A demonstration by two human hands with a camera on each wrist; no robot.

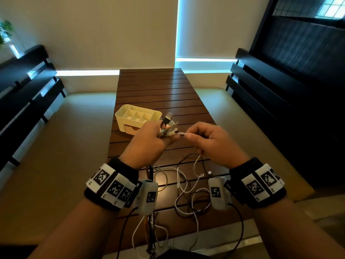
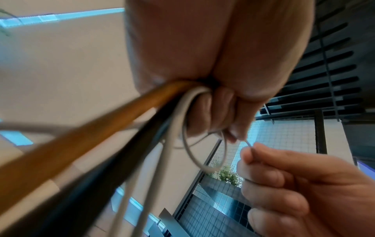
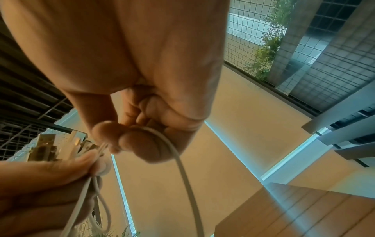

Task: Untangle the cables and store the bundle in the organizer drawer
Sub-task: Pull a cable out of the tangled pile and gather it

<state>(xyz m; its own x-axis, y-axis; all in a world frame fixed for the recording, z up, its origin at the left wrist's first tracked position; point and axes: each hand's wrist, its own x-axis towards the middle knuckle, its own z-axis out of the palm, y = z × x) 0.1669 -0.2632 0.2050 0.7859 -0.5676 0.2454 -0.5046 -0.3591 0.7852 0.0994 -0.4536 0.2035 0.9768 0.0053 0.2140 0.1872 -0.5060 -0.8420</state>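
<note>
Left hand (image 1: 149, 141) fingers grip a bunch of cable plugs (image 1: 168, 126) above the desk (image 1: 158, 86); right hand (image 1: 214, 143) fingers pinch a white cable (image 3: 182, 168) end beside them, organizer (image 1: 137, 118) behind

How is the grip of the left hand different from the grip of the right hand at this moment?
The left hand grips several cables together, their plug ends fanned out above its fist; the right hand pinches one white cable near its tip. The left hand's cables are orange, black and white; the right hand's is only white. Shared: both hands are raised above the wooden table, near each other.
</note>
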